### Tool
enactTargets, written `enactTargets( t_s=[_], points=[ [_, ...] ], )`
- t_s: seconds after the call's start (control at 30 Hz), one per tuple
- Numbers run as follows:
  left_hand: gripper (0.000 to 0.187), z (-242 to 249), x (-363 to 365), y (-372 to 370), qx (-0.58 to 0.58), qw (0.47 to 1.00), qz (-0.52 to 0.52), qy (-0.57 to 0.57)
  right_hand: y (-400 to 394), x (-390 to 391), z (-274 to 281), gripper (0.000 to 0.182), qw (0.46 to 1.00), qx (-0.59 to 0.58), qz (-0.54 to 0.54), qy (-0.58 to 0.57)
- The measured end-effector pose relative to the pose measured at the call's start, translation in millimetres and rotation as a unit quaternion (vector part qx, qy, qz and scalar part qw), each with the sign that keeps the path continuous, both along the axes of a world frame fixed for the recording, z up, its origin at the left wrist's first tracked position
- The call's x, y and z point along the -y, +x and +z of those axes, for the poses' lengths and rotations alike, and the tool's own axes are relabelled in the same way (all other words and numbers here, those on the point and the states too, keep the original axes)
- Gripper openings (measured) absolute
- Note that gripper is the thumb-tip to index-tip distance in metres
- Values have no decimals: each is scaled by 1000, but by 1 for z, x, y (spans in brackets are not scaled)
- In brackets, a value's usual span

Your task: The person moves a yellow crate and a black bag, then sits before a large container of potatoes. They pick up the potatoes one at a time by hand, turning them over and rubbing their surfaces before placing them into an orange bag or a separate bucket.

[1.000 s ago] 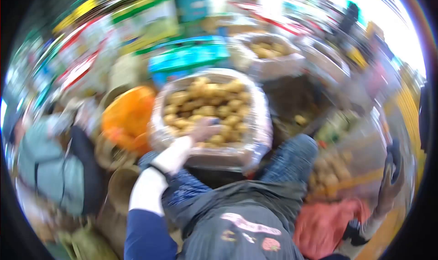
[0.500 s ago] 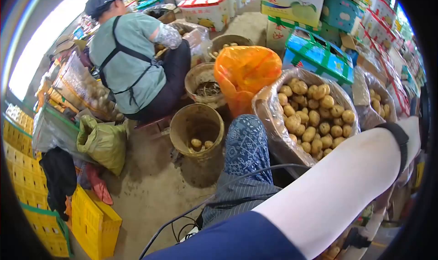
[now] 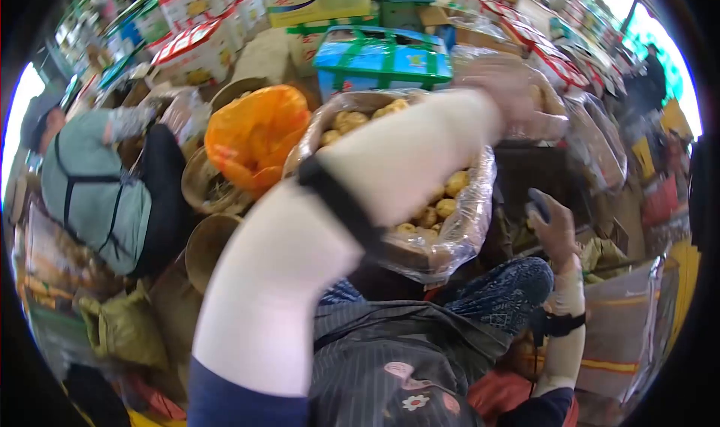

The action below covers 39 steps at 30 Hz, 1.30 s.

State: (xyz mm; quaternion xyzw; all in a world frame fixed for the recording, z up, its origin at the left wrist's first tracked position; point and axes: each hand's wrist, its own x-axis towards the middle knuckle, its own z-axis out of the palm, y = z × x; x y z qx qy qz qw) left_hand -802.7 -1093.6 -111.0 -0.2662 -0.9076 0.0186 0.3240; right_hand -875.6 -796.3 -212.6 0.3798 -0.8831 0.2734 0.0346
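My left arm, in a cream sleeve with a black band, reaches across a plastic-lined box (image 3: 480, 194) of potatoes (image 3: 446, 207). My left hand (image 3: 510, 89) is smeared by motion over the box's far right side, close to another plastic-lined box (image 3: 551, 116). To the right of the potatoes, my right hand (image 3: 556, 236) has its fingers round a small dark blue-grey rounded object (image 3: 538, 204); its kind does not show. The forearm hides part of the potatoes.
An orange plastic bag (image 3: 259, 138) stands left of the potatoes, beside several buckets (image 3: 206, 251). A person (image 3: 105, 191) in a green shirt sits further left. Behind the potatoes is a blue carton (image 3: 382, 59) with green tape. A clear bag (image 3: 619, 329) stands at right.
The view has swung to the right, bringing my right hand and its object into sight. My left hand, out of sight at the right edge before, now shows beyond the potatoes.
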Motion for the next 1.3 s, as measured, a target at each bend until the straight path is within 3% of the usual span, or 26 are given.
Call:
enactTargets(
  t_s=[0.03,0.07,0.1,0.13,0.17,0.2,0.23,0.27,0.33,0.43,0.53,0.6,0.63,0.8,0.93,0.97,1.0,1.07,1.2,1.3],
  points=[
    [11,-12,15,-11,132,966,51,217,-4,4,-8,37,1000,-12,5,7],
    [24,-3,26,25,138,972,99,166,-5,8,-14,37,1000,-21,11,15],
    [38,-44,62,2,164,943,197,212,-6,14,-15,37,1000,-20,-2,11],
    [43,-60,81,17,205,909,237,275,-6,21,-17,38,1000,3,8,13],
    [39,-72,98,39,221,918,239,225,-6,27,-19,38,999,26,19,16],
    [41,-73,97,53,272,866,314,277,-10,33,-25,37,999,40,21,11],
    [40,-107,120,60,292,862,335,245,-17,39,-33,37,998,42,40,2],
    [42,-113,125,65,391,790,386,273,-23,46,-40,37,997,44,60,-7],
    [51,-152,146,67,435,764,398,262,-28,63,-51,37,994,66,83,-13],
    [55,-177,154,48,439,759,417,238,-29,87,-67,36,988,95,115,-35],
    [61,-197,154,8,375,768,433,286,-26,103,-86,33,981,120,144,-50],
    [68,-211,150,-20,279,803,432,302,-23,106,-92,33,975,165,148,-6],
    [72,-230,157,-37,247,816,438,284,-21,107,-93,36,978,131,160,10],
    [68,-235,147,-74,261,788,467,305,-19,106,-93,40,972,125,176,91],
    [57,-231,164,-56,259,800,407,357,-13,100,-87,38,976,107,173,81],
    [52,-222,161,-41,323,685,330,564,-12,99,-88,35,981,88,164,49],
    [47,-213,156,-26,365,524,234,733,-12,98,-89,35,981,90,164,44],
    [44,-183,126,5,370,432,88,818,-11,95,-91,32,970,162,179,-20],
    [52,-162,84,57,405,361,-2,840,-2,94,-103,29,961,176,189,-103],
    [54,-158,49,79,389,298,-46,871,9,95,-102,33,911,328,207,-142]
  ],
)
